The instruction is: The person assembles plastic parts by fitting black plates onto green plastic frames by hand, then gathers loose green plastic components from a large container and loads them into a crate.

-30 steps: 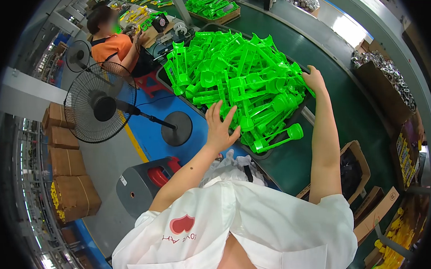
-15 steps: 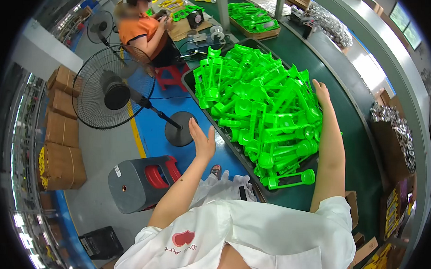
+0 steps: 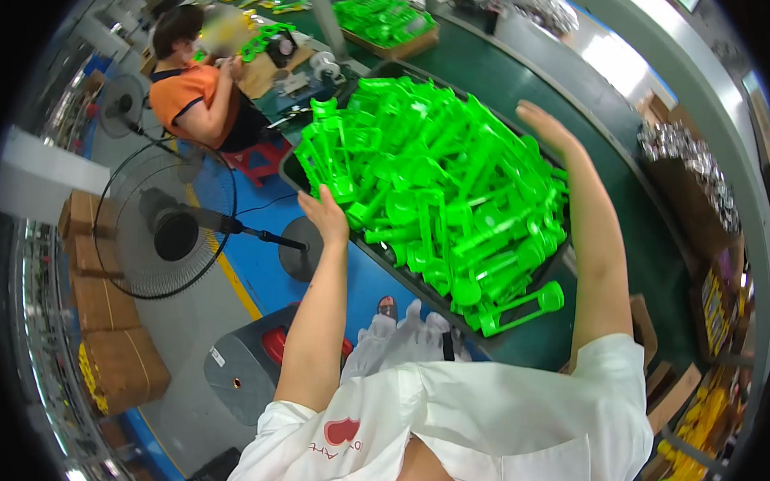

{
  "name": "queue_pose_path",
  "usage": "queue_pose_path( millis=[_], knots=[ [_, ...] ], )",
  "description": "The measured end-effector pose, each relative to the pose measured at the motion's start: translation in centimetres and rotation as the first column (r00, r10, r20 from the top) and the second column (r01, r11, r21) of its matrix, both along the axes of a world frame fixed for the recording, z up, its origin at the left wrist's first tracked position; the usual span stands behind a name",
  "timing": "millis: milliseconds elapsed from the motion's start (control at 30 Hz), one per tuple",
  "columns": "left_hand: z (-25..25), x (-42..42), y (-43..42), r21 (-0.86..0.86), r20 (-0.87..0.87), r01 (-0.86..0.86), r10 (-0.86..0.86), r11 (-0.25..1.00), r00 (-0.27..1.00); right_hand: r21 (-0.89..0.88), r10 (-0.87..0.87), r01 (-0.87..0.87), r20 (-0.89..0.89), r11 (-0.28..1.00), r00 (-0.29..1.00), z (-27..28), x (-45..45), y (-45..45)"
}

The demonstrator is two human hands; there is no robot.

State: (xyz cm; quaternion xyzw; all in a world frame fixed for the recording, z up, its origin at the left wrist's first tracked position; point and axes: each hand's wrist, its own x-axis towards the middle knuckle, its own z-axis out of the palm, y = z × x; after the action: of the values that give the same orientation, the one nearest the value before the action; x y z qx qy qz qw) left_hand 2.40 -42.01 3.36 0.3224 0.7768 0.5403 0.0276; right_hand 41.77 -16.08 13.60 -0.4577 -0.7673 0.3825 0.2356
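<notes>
A heap of bright green plastic parts [image 3: 454, 192] fills a dark tray [image 3: 401, 277] on the green work surface. My left hand [image 3: 326, 216] is open at the tray's near left edge, fingers pointing up beside the green parts; whether it touches the rim I cannot tell. On the far right side, my right hand [image 3: 546, 127] is open with its fingers stretched out, just beyond the heap's edge. Neither hand holds a part. One long green part [image 3: 523, 307] sticks out at the near right corner of the heap.
A co-worker in orange [image 3: 195, 102] sits at the back left near a spool [image 3: 325, 66]. A standing fan [image 3: 177, 233] and a grey-red stool [image 3: 245, 363] are at the left. Another box of green parts [image 3: 384, 24] stands behind; metal parts [image 3: 689, 158] lie in a carton at right.
My left hand has moved from the open floor side to the tray's left edge. My right hand has shifted toward the far side of the heap. The camera view has turned.
</notes>
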Motion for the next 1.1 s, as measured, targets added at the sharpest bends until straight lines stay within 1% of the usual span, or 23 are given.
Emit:
queue_pose_path(
  millis=[67,100,133,200,233,267,333,400,433,467,500,533,600,667,733,767,800,833,933,967,1000,1067,1100],
  knots=[
    [0.4,0.3,-0.1,-0.01,-0.039,-0.004,0.004,1.0,0.999,0.164,-0.184,0.128,0.392,0.978,0.901,0.3,5.9,-1.5],
    [0.4,0.3,0.1,0.004,-0.037,-0.006,0.007,1.0,0.999,0.13,-0.226,0.185,0.589,0.974,0.776,-0.1,8.6,-2.9],
    [0.3,0.3,0.1,0.02,-0.032,-0.015,0.016,1.0,0.999,0.123,-0.181,0.133,0.673,0.983,0.717,-0.8,10.8,-4.3],
    [0.1,0.1,0.2,0.014,-0.033,-0.016,0.016,1.0,0.999,-0.145,-0.166,0.353,0.681,0.924,0.713,0.5,12.0,-9.1],
    [0.4,0.2,0.1,0.019,-0.017,0.001,-0.001,1.0,1.0,-0.129,-0.337,0.467,0.531,0.875,0.778,0.4,11.4,-11.0],
    [0.7,0.3,0.0,0.019,-0.002,0.015,-0.015,1.0,1.0,-0.027,-0.357,0.447,0.561,0.894,0.747,-0.6,11.4,-11.2],
    [0.4,-0.4,0.0,0.016,0.046,-0.01,0.009,1.0,0.999,0.046,-0.334,0.4,0.64,0.915,0.692,-1.4,10.1,-12.0],
    [0.7,0.4,-1.4,0.022,0.053,-0.027,0.026,0.999,0.998,-0.077,-0.356,0.463,0.532,0.883,0.768,1.2,8.6,-15.4],
    [1.6,1.1,-2.6,0.032,0.039,-0.036,0.035,0.999,0.999,-0.027,-0.41,0.483,0.489,0.875,0.77,1.9,9.3,-16.3],
    [2.1,1.9,-4.1,0.041,0.029,-0.047,0.046,0.998,0.999,0.594,-0.642,0.328,0.453,0.735,0.618,-2.8,12.4,-15.9],
    [2.3,2.8,-5.5,0.063,-0.04,-0.03,0.032,0.998,0.999,0.374,-0.556,0.413,0.501,0.83,0.663,-1.1,13.2,-18.2],
    [2.2,4.1,-6.8,0.085,-0.061,0.029,-0.024,0.996,0.998,0.136,-0.465,0.468,0.519,0.873,0.717,0.9,13.9,-21.5],
    [2.2,6.8,-9.4,0.129,-0.109,0.145,-0.131,0.981,0.985,-0.393,-0.324,0.416,0.282,0.82,0.903,1.1,14.8,-28.0],
    [1.0,7.5,-10.2,0.055,-0.077,0.089,-0.085,0.995,0.993,-0.641,-0.309,0.231,-0.009,0.732,0.951,0.6,13.1,-33.6],
    [-1.0,7.1,-10.7,-0.063,-0.014,-0.012,0.011,0.998,1.0,-0.608,-0.427,0.237,-0.188,0.758,0.884,-0.9,9.1,-36.5],
    [-1.4,7.0,-10.7,-0.045,0.059,0.032,-0.03,0.998,0.998,-0.506,-0.448,0.306,-0.186,0.807,0.874,-1.8,7.1,-36.8],
    [-1.5,6.6,-10.3,-0.013,0.129,0.073,-0.07,0.997,0.989,-0.387,-0.465,0.368,-0.194,0.845,0.864,-3.2,5.7,-36.5],
    [-1.5,6.2,-9.7,0.026,0.195,0.108,-0.111,0.994,0.974,-0.088,-0.453,0.445,-0.192,0.891,0.871,-6.8,4.9,-35.5],
    [-1.7,4.8,-8.4,0.027,0.157,0.098,-0.101,0.995,0.982,0.237,-0.594,0.596,-0.087,0.768,0.8,-5.9,2.8,-35.3],
    [-2.3,3.8,-7.6,-0.001,0.152,0.051,-0.051,0.999,0.987,0.419,-0.667,0.636,-0.09,0.648,0.74,-5.9,2.4,-35.6],
    [-3.2,2.5,-6.8,0.022,0.139,0.06,-0.063,0.998,0.988,0.307,-0.741,0.706,-0.005,0.638,0.671,-5.7,2.3,-36.6],
    [-4.3,0.4,-4.9,0.068,0.121,0.086,-0.094,0.994,0.988,0.086,-0.757,0.753,0.026,0.652,0.653,-8.6,2.0,-37.9],
    [-3.8,0.1,-4.4,0.059,0.122,0.108,-0.114,0.992,0.986,0.05,-0.731,0.733,-0.05,0.679,0.681,-9.2,0.5,-38.7]
  ],
)
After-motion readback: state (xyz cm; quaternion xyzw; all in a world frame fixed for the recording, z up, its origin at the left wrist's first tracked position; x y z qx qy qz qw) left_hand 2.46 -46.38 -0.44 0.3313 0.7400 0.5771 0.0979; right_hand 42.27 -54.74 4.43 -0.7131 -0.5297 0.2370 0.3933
